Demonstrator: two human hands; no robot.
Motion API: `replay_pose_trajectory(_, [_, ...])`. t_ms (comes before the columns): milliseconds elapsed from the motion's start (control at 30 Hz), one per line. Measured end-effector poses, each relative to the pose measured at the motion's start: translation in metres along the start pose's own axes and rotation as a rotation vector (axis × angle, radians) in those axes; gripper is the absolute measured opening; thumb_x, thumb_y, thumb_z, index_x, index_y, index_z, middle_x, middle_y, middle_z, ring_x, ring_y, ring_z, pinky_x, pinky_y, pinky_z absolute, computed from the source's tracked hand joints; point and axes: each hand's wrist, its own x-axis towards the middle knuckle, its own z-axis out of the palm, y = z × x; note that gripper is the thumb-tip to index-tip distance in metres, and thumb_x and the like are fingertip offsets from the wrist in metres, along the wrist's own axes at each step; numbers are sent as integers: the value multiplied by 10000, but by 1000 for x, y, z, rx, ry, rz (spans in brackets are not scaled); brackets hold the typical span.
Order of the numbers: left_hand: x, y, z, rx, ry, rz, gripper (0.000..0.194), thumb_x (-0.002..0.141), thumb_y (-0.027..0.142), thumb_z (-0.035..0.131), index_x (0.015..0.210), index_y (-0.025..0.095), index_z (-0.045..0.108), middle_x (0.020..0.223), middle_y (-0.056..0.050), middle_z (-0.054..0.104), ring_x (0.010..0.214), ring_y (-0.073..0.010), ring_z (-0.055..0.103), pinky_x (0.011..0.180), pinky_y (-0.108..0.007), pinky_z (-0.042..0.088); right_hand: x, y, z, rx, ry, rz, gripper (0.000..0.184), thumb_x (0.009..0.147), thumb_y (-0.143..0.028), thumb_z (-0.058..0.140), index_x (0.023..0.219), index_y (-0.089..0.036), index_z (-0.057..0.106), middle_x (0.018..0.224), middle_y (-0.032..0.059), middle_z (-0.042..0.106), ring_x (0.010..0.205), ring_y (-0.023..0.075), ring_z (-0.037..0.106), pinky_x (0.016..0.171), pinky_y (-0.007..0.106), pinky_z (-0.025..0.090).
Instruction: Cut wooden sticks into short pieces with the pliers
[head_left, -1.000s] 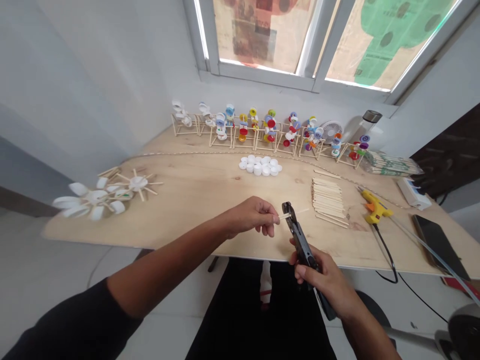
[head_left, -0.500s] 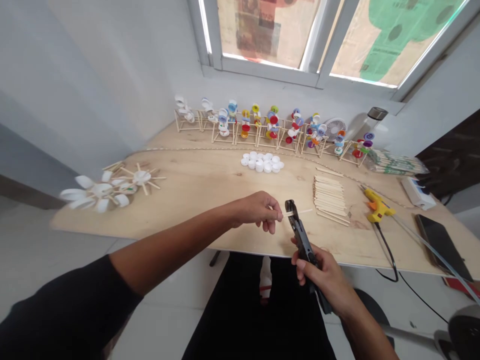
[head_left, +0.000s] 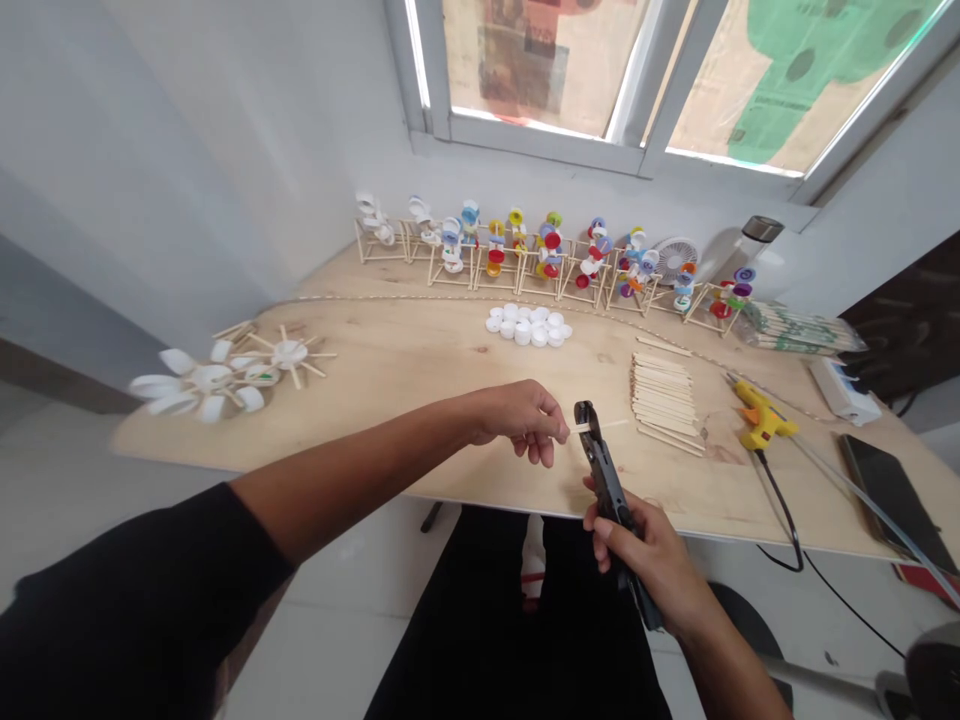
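Observation:
My left hand pinches one end of a thin wooden stick above the table. My right hand grips a dark cutting tool that looks like pliers or a ratchet cutter. The tool's head crosses the stick, and the stick's far end sticks out to the right of it. Whether the jaws press into the wood is too small to tell. Just to the right lies a stack of short wooden sticks. White bottle caps sit grouped beyond my hands.
Along the wall stand several stick frames with coloured caps. At the left lie wheels of sticks and caps. On the right are a yellow glue gun, a phone, a power strip and packaged sticks.
The whole view has shifted slightly, so things appear a little further right. Both hands keep almost the same pose, with the stick still at the tool's head.

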Motion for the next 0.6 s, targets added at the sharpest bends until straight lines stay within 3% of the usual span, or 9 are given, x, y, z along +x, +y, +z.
replay_pose_trajectory(300, [-1,7,-2,-50,-56,-92,145,672,276,591,684,132,582,535,-31,653,461,-109,560,460,-218,372,-2,-5,3,38,-22,2,445,750,-386,592,1103,-119,545,604,-19,525,507,102,479,500,233,437])
replay_pose_trajectory(600, [1,5,-1,-83,-55,-81,150,636,269,610,678,128,586,534,-39,654,459,-115,566,455,-217,380,-1,-4,3,44,-18,1,456,741,-395,592,1094,-110,547,600,-18,522,500,107,474,492,242,429])
